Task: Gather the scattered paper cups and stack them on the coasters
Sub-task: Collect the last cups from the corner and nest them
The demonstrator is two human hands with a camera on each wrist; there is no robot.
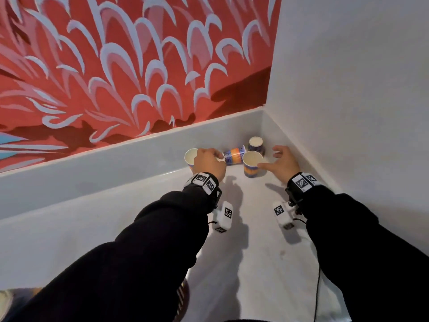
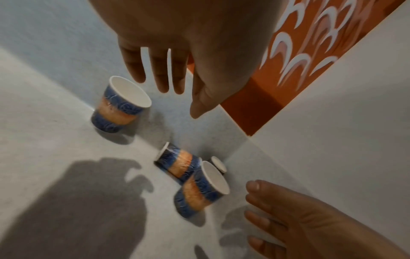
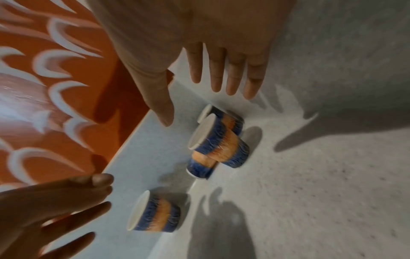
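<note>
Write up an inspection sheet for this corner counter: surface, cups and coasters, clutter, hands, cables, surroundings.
Surface: white speckled counter in a corner, with hand shadows and a faint stain.
Job's things: four blue-and-orange paper cups. Left cup upright; middle cup on its side; front cup upright; back cup inverted, by the corner. Coasters: nothing seen.
Clutter: nothing seen on the counter; a striped thing at its near edge, unidentifiable.
Hands: left hand open, over the left cup; right hand open, near the front cup. Neither holds a cup.
Cables: thin black cable trailing from the right wrist gear.
Surroundings: red-and-white mural behind, plain white wall at right.
</note>
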